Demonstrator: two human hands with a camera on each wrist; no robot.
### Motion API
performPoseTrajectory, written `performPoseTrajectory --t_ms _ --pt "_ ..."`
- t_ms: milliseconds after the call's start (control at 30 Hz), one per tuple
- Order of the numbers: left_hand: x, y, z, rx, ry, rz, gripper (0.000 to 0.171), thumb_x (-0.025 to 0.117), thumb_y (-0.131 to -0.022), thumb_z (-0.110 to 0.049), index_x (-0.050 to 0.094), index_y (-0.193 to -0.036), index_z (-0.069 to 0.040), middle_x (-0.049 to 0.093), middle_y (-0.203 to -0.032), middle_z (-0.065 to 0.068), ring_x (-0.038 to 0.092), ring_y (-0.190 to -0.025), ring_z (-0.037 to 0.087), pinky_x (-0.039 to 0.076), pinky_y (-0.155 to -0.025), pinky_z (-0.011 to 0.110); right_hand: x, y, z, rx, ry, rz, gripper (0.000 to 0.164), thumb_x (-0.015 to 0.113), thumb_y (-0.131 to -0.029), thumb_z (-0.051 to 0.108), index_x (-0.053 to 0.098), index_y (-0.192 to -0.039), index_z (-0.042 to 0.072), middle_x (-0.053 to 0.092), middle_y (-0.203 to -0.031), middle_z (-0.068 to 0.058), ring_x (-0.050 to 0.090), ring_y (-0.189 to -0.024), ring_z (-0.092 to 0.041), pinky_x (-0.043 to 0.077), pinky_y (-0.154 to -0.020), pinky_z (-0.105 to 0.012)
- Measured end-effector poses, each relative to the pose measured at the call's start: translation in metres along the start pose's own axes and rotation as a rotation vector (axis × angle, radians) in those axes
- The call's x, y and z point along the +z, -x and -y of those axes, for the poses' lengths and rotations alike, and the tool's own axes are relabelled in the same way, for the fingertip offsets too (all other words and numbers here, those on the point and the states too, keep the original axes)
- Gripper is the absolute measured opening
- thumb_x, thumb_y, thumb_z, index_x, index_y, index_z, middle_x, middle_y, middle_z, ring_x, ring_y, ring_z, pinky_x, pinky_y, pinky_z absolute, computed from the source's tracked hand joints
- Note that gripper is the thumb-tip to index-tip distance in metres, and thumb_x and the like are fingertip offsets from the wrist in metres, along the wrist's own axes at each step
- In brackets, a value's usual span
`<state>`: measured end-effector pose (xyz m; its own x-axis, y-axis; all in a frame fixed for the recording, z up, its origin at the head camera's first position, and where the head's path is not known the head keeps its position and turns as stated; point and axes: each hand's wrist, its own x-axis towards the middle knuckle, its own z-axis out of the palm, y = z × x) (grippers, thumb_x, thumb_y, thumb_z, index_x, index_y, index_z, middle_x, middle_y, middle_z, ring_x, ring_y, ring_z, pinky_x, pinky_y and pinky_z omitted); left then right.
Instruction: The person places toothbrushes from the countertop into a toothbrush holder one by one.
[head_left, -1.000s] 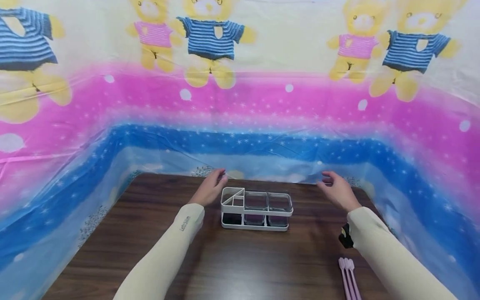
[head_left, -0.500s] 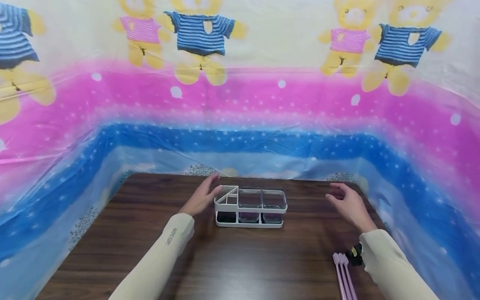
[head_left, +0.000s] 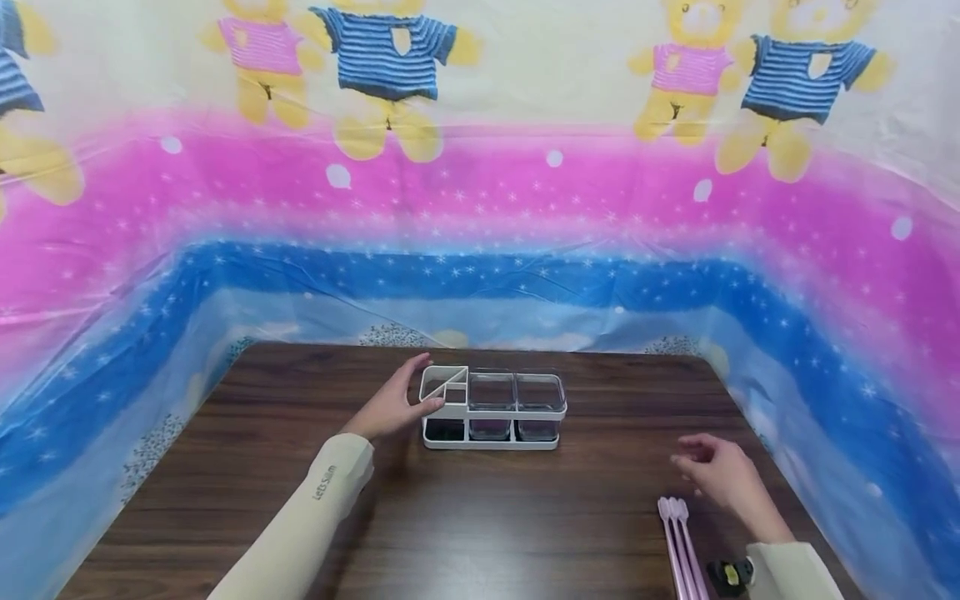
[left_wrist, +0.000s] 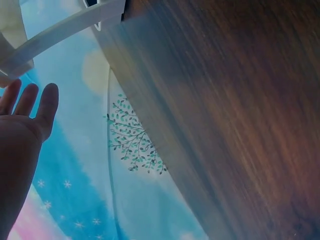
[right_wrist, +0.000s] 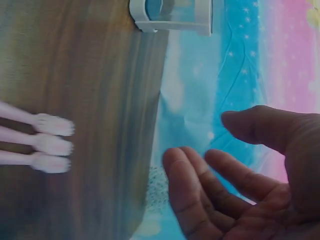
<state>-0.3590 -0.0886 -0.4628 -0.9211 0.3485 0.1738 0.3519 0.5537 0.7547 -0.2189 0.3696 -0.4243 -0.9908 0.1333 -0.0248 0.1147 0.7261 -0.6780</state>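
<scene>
A white toothbrush holder-like rack point(head_left: 491, 443) with clear cups point(head_left: 538, 393) stands on the table, its left end split into small compartments. My left hand point(head_left: 390, 404) is at that end, thumb over the front corner and the other fingers toward the back. In the left wrist view its visible fingers point(left_wrist: 47, 107) are straight, close to the white frame point(left_wrist: 65, 25). Three pink toothbrushes point(head_left: 678, 542) lie side by side at the front right. Above and to their right hovers my right hand point(head_left: 727, 479), fingers loosely bent and holding nothing.
The dark wooden table point(head_left: 480, 517) is bordered at the back and sides by a printed cloth point(head_left: 480, 275) with bears. A black device point(head_left: 729, 575) sits on the right wrist, just right of the toothbrushes.
My right hand has moved down toward the front and slightly right, nearing the toothbrushes. My left hand has come in against the rack's left end. The view has shifted slightly.
</scene>
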Motion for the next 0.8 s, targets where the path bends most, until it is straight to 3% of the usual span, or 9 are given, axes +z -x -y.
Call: performPoseTrajectory --t_ms 233,433,633,800 --pt "0.002 0.000 0.005 -0.066 0.002 0.020 0.093 0.070 -0.076 -0.057 0.023 -0.149 -0.023 0.028 -0.150 0.006 0.035 -0.131 0.033 0.032 -0.100 0.058 0.015 0.028 -0.035 0.169 -0.072 0.001 0.028 0.069 -0.082 0.014 0.062 -0.100 -0.006 0.065 -0.077 -0.007 0.063 -0.064 -0.020 0.051 -0.051 -0.035" --pt "0.002 0.000 0.007 -0.075 0.014 0.036 0.094 0.071 -0.075 -0.058 0.025 -0.148 -0.022 0.034 -0.146 0.010 0.042 -0.125 0.035 0.038 -0.096 0.056 0.024 0.038 -0.058 0.302 -0.080 0.051 0.024 0.071 -0.080 0.013 0.061 -0.093 -0.004 0.061 -0.076 -0.006 0.061 -0.061 -0.018 0.051 -0.051 -0.035" --pt "0.001 0.000 0.007 -0.070 -0.007 0.048 0.091 0.071 -0.077 -0.056 0.026 -0.147 -0.020 0.033 -0.146 0.012 0.043 -0.124 0.038 0.038 -0.095 0.058 0.033 0.040 -0.072 0.392 -0.060 0.096 0.021 0.072 -0.080 0.011 0.060 -0.091 -0.002 0.058 -0.077 -0.009 0.059 -0.063 -0.019 0.051 -0.053 -0.034" --pt "0.001 -0.001 0.006 -0.073 -0.007 0.046 0.088 0.072 -0.078 -0.053 0.028 -0.146 -0.020 0.034 -0.146 0.012 0.043 -0.124 0.038 0.037 -0.096 0.058 0.040 0.041 -0.078 0.403 -0.089 0.097 0.020 0.072 -0.080 0.010 0.060 -0.089 -0.002 0.057 -0.075 -0.009 0.057 -0.061 -0.020 0.050 -0.051 -0.034"
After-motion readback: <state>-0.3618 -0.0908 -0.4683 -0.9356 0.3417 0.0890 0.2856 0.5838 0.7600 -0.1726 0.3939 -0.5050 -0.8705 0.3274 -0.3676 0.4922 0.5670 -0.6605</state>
